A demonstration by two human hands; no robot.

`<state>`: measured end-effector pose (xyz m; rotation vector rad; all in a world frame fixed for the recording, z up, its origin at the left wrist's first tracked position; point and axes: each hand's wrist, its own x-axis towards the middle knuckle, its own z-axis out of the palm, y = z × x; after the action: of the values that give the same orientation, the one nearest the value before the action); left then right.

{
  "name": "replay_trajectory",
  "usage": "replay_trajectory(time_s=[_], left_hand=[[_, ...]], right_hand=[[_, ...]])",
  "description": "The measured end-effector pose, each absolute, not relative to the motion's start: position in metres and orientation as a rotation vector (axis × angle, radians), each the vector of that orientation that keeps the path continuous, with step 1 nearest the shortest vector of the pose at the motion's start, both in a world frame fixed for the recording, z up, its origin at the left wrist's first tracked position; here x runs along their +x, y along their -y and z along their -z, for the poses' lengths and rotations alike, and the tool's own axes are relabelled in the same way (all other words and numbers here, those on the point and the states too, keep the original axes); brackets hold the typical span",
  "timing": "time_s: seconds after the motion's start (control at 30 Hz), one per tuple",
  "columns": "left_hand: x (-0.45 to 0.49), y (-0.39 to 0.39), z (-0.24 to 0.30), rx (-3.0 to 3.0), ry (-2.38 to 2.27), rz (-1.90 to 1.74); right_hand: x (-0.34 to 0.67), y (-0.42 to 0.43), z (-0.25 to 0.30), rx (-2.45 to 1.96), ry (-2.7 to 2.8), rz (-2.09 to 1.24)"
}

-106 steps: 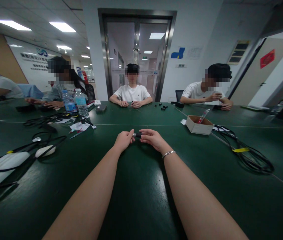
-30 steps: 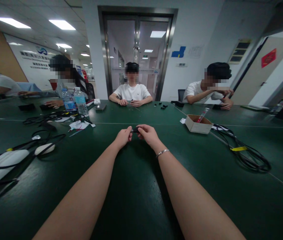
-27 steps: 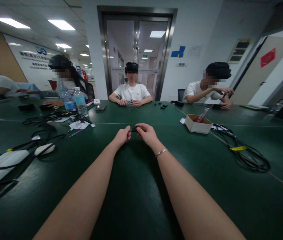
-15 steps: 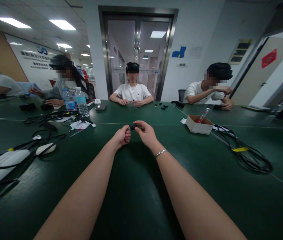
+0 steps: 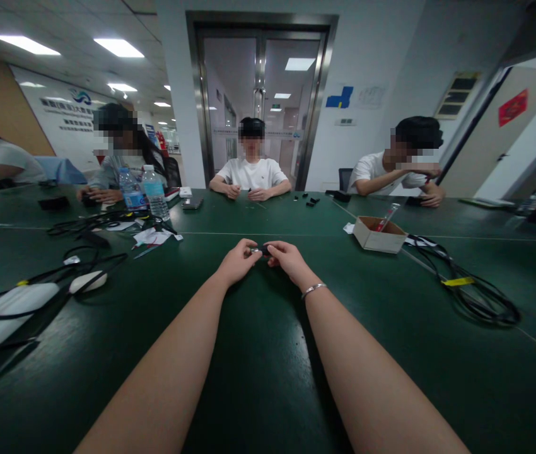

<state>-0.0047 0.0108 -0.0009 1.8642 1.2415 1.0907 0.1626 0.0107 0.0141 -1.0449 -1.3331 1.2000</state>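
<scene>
Far off to the left of my hands lie black cords [image 5: 62,268] and a white mouse [image 5: 87,281], and past them stand two water bottles [image 5: 154,194]. There is lots of bare green table [image 5: 258,378] between that stuff and my left hand [image 5: 238,261]. My hands are close together, and both pinch a small black part [image 5: 263,250] with their fingertips, just above the table. My right hand [image 5: 287,258] has a bracelet [image 5: 313,289] on its wrist. A thin line in the table runs across just past my fingers. To the right, well apart from my hands, sits an open cardboard box [image 5: 376,243]. Nearer the right edge lies a loop of black cable [image 5: 478,299] with a yellow tag.
</scene>
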Motion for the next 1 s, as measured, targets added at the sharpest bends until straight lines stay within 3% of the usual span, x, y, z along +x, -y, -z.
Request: replay_trajectory(time_s=[1.0], left_hand=[[-0.003, -0.0134, -0.0013, 1.678, -1.232, -1.167]], right_hand=[[0.1644, -0.0061, -0.0178, -1.01, 1.4, -1.221]])
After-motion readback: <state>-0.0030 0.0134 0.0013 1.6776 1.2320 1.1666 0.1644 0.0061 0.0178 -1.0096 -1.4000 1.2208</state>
